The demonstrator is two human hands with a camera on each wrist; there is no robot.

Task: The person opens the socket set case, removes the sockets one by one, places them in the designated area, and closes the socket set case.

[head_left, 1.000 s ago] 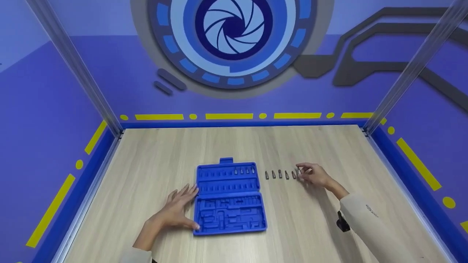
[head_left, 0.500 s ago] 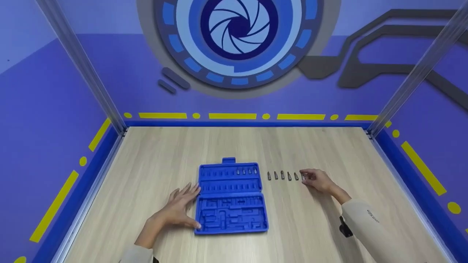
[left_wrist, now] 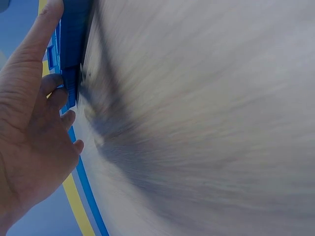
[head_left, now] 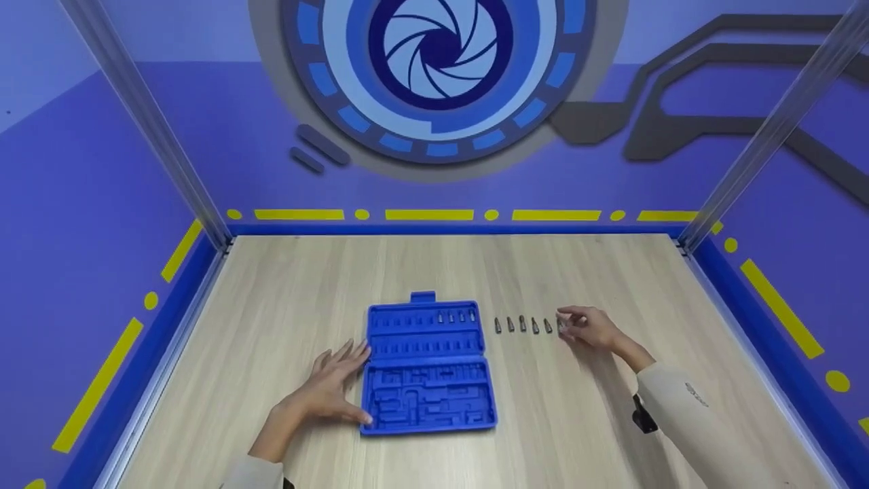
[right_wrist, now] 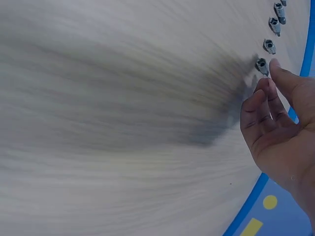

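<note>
A blue plastic tool case (head_left: 426, 361) lies unfolded on the table, with several small metal bits (head_left: 456, 316) in its upper row of slots. My left hand (head_left: 322, 394) rests along its left side, thumb on the lower left corner and fingers spread by the hinge. In the left wrist view, the thumb (left_wrist: 37, 37) lies against the case edge. Right of the case, several short metal bits (head_left: 523, 324) stand in a row. My right hand (head_left: 592, 329) is at the row's right end, its thumb and forefinger slightly parted around the last bit (right_wrist: 262, 66).
The pale wooden table (head_left: 326, 272) is bounded by blue walls with yellow dashes (head_left: 429, 215). Metal posts (head_left: 156, 129) rise at its back corners. A latch tab (head_left: 423, 297) sticks out from the far edge of the case.
My right hand has lowered the last bit to the end of the row, and its fingers have since loosened and lifted slightly. The left hand has stayed on the case.
</note>
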